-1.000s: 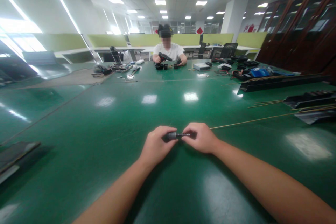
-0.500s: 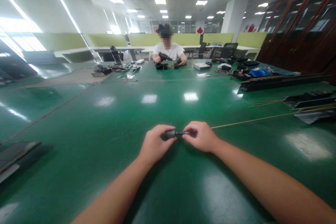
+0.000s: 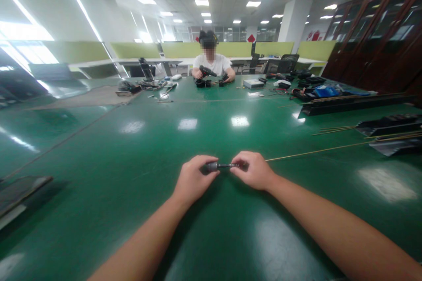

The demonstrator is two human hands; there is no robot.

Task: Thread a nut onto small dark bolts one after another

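Observation:
Above the green table, a slim dark tool with a grey collar and a thin shaft, much like a screwdriver, lies level between my hands. My left hand is closed around its thick end, thumb and fingers on either side of the collar. The far end of the shaft is pinched in the fingers of my right hand, which hide its tip. A thin brass-coloured rod runs rightward from behind my right hand; I cannot tell whether the hand touches it.
Across the table a person in a white shirt holds a power drill over black parts. Black channel pieces with thin rods lie at right, among tools and a blue bundle. A dark flat board sits at left.
My hands have drawn slightly apart, and more of the thin shaft shows between them. Across the table the person stays much the same.

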